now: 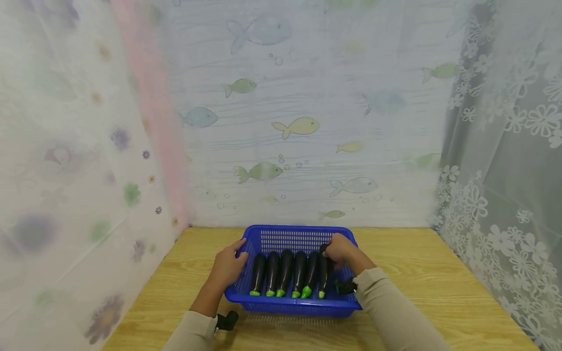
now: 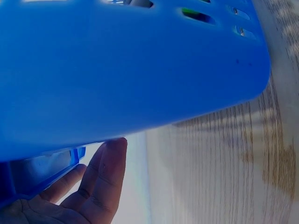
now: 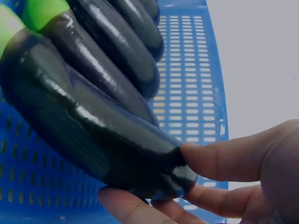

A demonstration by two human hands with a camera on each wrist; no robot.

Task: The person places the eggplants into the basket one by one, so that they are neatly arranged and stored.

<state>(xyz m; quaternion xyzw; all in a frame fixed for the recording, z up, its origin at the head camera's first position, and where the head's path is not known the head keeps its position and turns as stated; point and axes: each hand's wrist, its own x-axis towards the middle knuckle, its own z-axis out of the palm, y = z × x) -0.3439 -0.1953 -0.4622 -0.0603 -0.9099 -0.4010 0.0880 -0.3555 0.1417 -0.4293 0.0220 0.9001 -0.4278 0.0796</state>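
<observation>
Several glossy dark eggplants lie side by side in a blue plastic basket, their green caps toward the near side. My right hand pinches the rounded far end of the rightmost eggplant between thumb and fingers. In the right wrist view, that eggplant lies across the picture, thumb on its upper side and fingertips under it. My left hand holds the basket's left rim. From the left wrist, its fingers show against the outside of the blue wall.
The basket stands on a wood-grain table. Behind it hangs a pale curtain with printed fish. A flowered sheet borders the left side, and a lace-patterned one the right. Dark wrist devices sit at both cuffs.
</observation>
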